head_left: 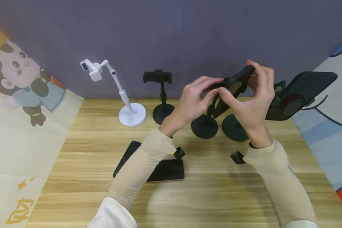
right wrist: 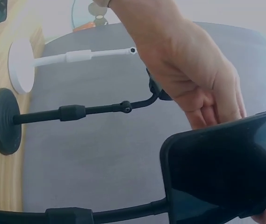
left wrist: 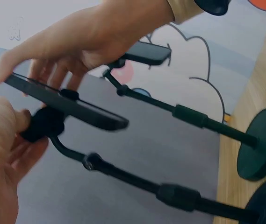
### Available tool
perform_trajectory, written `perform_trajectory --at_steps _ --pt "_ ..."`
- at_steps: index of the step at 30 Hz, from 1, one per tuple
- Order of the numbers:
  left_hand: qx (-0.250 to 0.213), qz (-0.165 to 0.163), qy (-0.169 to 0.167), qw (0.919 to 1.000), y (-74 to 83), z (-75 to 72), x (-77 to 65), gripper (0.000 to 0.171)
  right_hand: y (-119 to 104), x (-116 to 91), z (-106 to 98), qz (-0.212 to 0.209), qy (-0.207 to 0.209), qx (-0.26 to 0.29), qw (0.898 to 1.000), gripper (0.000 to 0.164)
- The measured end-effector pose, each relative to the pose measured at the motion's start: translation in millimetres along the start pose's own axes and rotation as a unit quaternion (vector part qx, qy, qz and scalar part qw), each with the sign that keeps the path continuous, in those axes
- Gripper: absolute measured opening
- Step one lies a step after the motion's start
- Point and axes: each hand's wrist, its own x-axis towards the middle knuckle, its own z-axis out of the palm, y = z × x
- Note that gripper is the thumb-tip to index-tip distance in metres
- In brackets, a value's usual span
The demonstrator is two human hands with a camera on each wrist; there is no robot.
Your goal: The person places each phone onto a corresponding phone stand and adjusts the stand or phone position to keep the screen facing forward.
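Observation:
A dark phone (right wrist: pixel 217 163) sits tilted at the head of a black phone stand (head_left: pixel 204 126). My right hand (head_left: pixel 256 101) grips the phone by its edges, thumb on one side and fingers on the other. With thumb and fingers, my left hand (head_left: pixel 195 98) pinches the stand's clamp (left wrist: pixel 44 123) behind the phone. Part of the clamp is hidden by the fingers and the phone. In the left wrist view, the stand's bent arm runs from the clamp down to its pole.
To the right, a dark green stand (head_left: pixel 235 128) bears another phone (head_left: pixel 310 88). A white stand (head_left: pixel 132 115) and a second black stand (head_left: pixel 163 113) are on the left. Two dark phones (head_left: pixel 169 169) lie on the wooden table (head_left: pixel 205 202) near my left forearm. A grey panel (head_left: pixel 171 38) rises behind.

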Motion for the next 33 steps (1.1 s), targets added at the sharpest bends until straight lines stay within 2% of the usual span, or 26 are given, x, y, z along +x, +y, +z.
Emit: perform_trajectory --at_steps 4,9,17,33 --pt "-0.002 0.012 -0.003 0.9999 -4.3 -0.1 0.3 0.029 -3 1 6 -0.008 0.029 -0.016 0.999 0.074" --pt "0.012 0.026 -0.011 0.9995 -5.2 -0.2 0.9 0.029 -8 2 11 -0.005 0.052 -0.044 0.998 0.069" --pt "0.020 0.029 0.000 0.9994 -5.1 -0.2 0.5 0.027 0 2 14 0.001 0.064 -0.101 0.993 0.070" --pt "0.030 0.030 0.015 0.9990 -5.1 2.3 -0.6 0.028 9 2 16 0.007 0.094 -0.130 0.987 0.075"
